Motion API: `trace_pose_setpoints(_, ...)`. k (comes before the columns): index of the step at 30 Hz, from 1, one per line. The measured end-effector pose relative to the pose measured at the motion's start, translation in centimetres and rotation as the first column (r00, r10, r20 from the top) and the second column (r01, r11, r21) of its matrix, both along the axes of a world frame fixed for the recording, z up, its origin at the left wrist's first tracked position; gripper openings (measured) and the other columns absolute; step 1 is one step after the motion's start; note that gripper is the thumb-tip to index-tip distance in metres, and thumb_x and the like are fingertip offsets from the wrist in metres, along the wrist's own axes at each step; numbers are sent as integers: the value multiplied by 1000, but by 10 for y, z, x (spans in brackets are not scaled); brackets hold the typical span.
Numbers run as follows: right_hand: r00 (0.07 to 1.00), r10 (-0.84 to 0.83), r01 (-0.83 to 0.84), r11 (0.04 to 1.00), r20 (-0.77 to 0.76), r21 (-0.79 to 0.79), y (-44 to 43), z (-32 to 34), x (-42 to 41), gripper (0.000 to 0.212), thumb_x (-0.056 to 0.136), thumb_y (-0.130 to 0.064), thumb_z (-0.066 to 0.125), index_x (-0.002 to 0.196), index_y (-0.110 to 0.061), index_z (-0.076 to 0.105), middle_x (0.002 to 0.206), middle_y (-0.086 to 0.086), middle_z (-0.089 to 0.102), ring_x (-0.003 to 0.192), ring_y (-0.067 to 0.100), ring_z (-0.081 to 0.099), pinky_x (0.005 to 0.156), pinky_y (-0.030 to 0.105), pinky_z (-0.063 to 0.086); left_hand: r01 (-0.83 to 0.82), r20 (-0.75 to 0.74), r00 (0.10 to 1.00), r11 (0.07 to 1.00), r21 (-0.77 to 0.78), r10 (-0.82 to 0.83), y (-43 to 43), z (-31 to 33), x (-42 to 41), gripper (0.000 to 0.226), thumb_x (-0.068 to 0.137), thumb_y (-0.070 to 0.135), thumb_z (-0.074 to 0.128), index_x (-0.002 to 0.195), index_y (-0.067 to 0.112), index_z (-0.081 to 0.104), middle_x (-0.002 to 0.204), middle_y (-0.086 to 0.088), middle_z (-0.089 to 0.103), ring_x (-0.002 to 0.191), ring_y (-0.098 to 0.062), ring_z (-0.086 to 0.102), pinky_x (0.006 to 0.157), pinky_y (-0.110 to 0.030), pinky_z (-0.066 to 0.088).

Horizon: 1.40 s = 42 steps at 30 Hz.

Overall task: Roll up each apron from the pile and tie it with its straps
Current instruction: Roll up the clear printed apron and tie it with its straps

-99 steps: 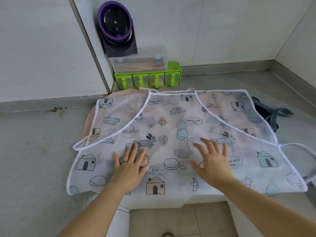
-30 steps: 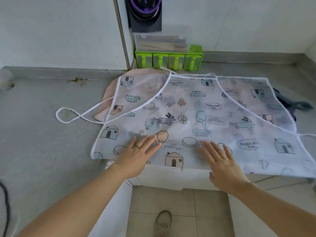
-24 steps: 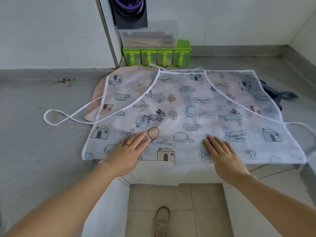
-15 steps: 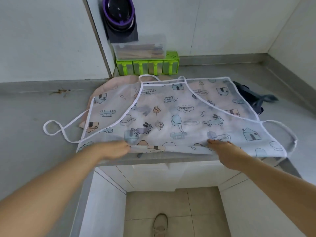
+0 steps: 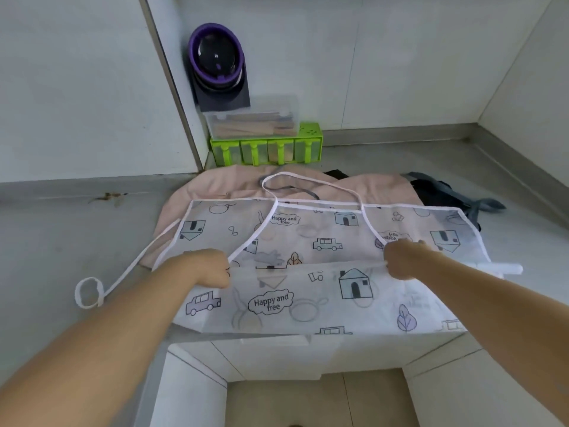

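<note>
A translucent white apron (image 5: 311,245) printed with houses, cars and "Happy and free" lies on the grey counter (image 5: 61,241). Its near part is folded up over the middle. My left hand (image 5: 209,268) grips the folded hem at the left. My right hand (image 5: 400,257) grips the same hem at the right. A white waist strap (image 5: 123,272) trails off to the left and ends in a loop. The neck loop (image 5: 308,180) rests on a pink apron (image 5: 215,186) underneath. A dark apron (image 5: 446,195) shows at the back right.
A green compartment box (image 5: 268,149) with a clear container (image 5: 252,121) on top stands against the back wall, below a purple and black appliance (image 5: 217,60). White cabinets (image 5: 277,355) and floor lie below the counter's front edge. Walls close in at the back and right.
Both hands went from lying flat on the apron to gripping its near hem, then carried the hem away from me, folding the lower part over the middle. The view shifted downward.
</note>
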State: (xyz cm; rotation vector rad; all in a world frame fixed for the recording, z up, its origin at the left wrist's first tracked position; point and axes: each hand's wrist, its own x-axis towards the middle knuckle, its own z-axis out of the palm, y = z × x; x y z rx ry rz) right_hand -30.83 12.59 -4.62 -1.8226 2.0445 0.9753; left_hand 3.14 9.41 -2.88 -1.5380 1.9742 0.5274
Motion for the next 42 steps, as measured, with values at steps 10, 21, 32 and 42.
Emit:
trace_pose_setpoints(10,984,-46,69,989,174,-130,-52,-25,-24,17,93,-14,41,100,-8,55,86,1,49,86,21,50,72,25,41,-59,57,997,990,131,52,-72,-7,-25,35,85,16,47,112,-5,57,70,-1,40,61,-16,39,55,-25,30)
trace_pose_setpoints(21,926,-182,200,980,331,-20,-127,-23,-48,26,89,-12,44,63,-16,43,68,0,45,60,11,41,56,21,35,191,126,978,964,-188,-169,-147,-37,-42,17,94,18,36,84,18,50,106,-6,60,90,-24,50,88,-35,40)
trace_pose_setpoints(32,960,-126,196,940,249,-279,-172,-39,-62,24,90,-30,44,100,-16,62,107,7,63,94,24,57,77,31,46,153,-24,984,911,-383,-176,-179,-56,-33,28,102,22,30,114,9,51,105,-9,63,87,-27,49,93,-32,37)
trace_pose_setpoints(42,943,-159,250,918,292,-308,-185,-58,-77,27,96,-25,38,73,-16,48,74,0,50,70,17,50,53,24,33,191,97,981,801,-568,-166,-199,-71,-43,19,96,20,40,113,14,46,106,-6,65,96,-28,61,75,-35,37)
